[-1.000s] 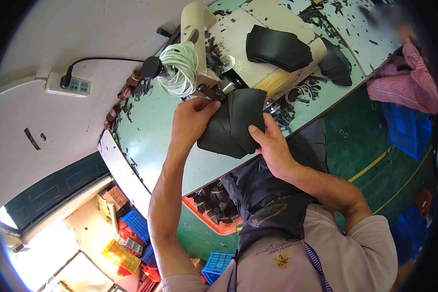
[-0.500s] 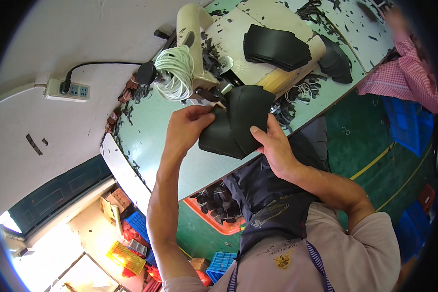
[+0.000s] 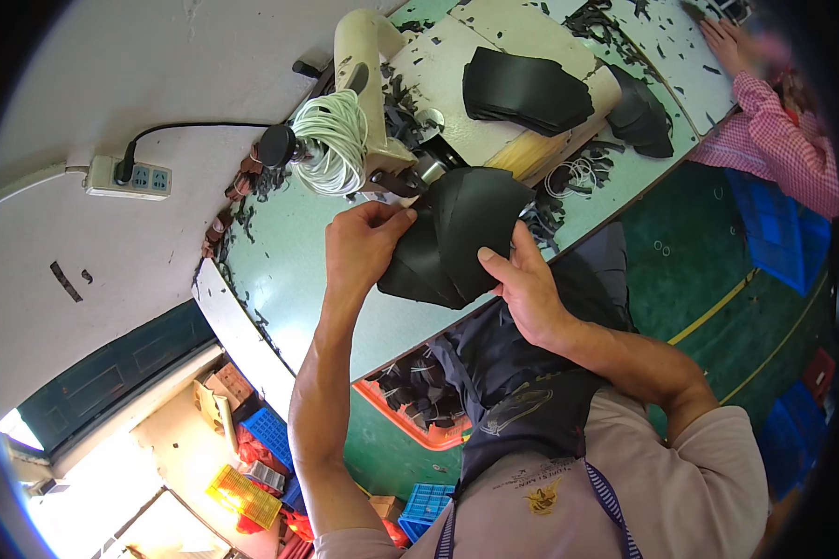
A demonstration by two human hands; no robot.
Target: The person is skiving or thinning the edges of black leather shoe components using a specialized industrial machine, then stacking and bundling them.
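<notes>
A dark, flexible sheet piece (image 3: 480, 219), black and leather-like with a seam down its middle, is spread between my hands just in front of the machine head. My left hand (image 3: 368, 244) pinches its left edge, thumb and fingers pressed together. With its thumb on top and fingers at the far side, my right hand (image 3: 529, 289) grips the right edge. The piece's far edge meets the cream sewing-type machine (image 3: 375, 102), where the metal working part (image 3: 431, 170) sits; the exact contact is hidden. A coil of white cord (image 3: 331, 140) hangs on the machine.
Stacked black pieces (image 3: 529, 91) lie on the machine bed, with more (image 3: 639, 112) beside them. Dark scraps (image 3: 543, 219) litter the green tabletop (image 3: 289, 242). An orange basket (image 3: 438, 436) of dark pieces stands below. At right a co-worker's checked sleeve (image 3: 764, 112) reaches over the table.
The black piece has shifted and spread slightly, its far edge turned a little to the right. My left hand moved slightly right with it. The co-worker's hand is now on the far table.
</notes>
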